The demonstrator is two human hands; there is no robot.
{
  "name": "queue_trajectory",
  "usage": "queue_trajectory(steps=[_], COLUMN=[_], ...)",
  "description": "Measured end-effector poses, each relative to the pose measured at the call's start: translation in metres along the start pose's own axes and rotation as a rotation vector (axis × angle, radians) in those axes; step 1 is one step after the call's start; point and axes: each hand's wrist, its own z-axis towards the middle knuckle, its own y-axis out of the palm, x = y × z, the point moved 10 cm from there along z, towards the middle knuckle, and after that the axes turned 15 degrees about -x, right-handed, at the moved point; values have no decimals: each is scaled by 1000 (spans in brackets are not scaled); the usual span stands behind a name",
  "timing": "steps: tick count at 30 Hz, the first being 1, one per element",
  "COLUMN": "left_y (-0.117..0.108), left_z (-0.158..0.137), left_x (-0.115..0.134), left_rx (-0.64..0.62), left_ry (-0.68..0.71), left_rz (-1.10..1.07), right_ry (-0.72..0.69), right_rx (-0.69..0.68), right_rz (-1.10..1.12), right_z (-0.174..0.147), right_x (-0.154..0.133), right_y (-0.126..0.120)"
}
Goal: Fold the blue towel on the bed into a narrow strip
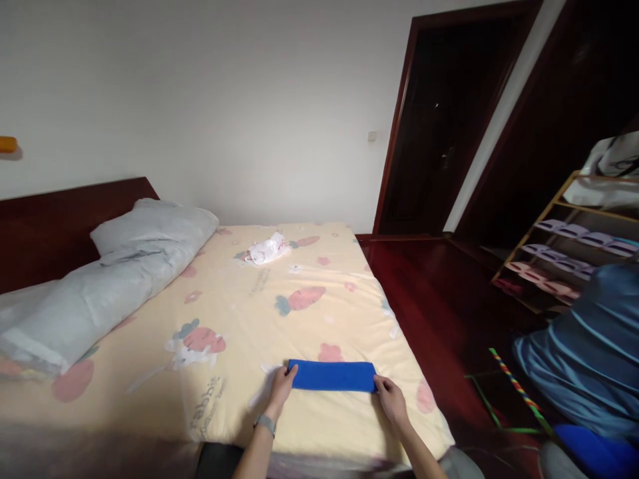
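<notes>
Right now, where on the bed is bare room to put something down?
Bare sheet lies between the blue cloth and the white bag. The left side is crowded by the grey pillows. Both hands, left and right, take the near edge.

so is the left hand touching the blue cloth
Touching: the head view shows the left hand with fingers resting on the left end of the blue cloth.

Bedroom in a home: a bed with a dark wooden headboard fills most of the room, covered in a cream sheet printed with strawberries, a grey pillow and rolled duvet along its left side. Plain white wall behind, dark wooden door and polished red-brown floor; a wooden shoe rack with slippers stands at the right
</notes>
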Motion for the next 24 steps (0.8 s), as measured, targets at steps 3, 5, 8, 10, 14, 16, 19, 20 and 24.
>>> queue_trajectory(steps=[3,5,8,10,14,16,19,20,24], left_y=[-6,-13,-23,-25,12,49,93,101,97], left_z=[6,5,-8,-21,-39,-38,-29,-25,-21], left_x=[7,8,5,11,62,86,103,102,76], left_rx=[35,76,159,222,207,102,-21,-50,-86], left_ry=[83,124,156,209,455,562,645,645,607], left_rz=[5,16,50,108,465,664,851,890,974], right_ry=[1,-1,-1,-5,-30,-134,-391,-453,-492], right_rx=[38,61,81,93,183,240,101,2,-185], right_rz=[7,8,1,-10,-76,-203,-466,-541,-727], right_z=[-2,-4,-6,-9,-17,-20,-16,-13,-1], right_x=[2,4,5,5,-10,-34,-76,-82,-67], right_y=[0,0,0,-1,-3,1,35,50,73])
